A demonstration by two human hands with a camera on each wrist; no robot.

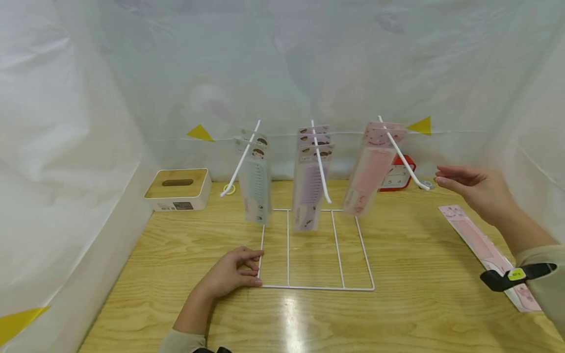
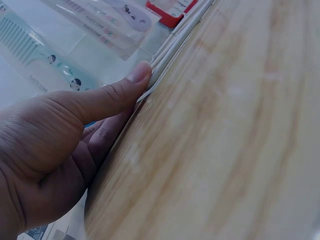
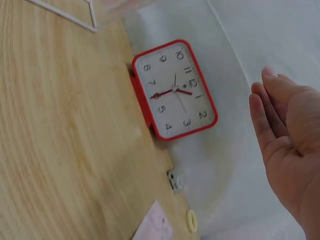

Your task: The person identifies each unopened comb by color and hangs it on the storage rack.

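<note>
My left hand (image 1: 234, 272) is at the left front corner of a white wire display rack (image 1: 315, 288), thumb and fingers on the base wire. In the left wrist view the thumb (image 2: 117, 95) presses along that wire. My right hand (image 1: 481, 189) is raised just right of the right hook's tip (image 1: 424, 186), fingers close together and nothing in them. Packaged pink combs (image 1: 372, 166) hang tilted on that hook. Purple comb packs (image 1: 311, 181) hang on the middle hook and green ones (image 1: 255, 181) on the left. Another pink comb pack (image 1: 474, 238) lies on the table below my right hand.
A red alarm clock (image 3: 175, 90) stands behind the rack at right, with a pale yellow ring (image 3: 191, 221) farther along. A tissue box (image 1: 178, 191) with a wooden top is at the back left. White sheeting (image 1: 282, 59) encloses the wooden table (image 1: 419, 304).
</note>
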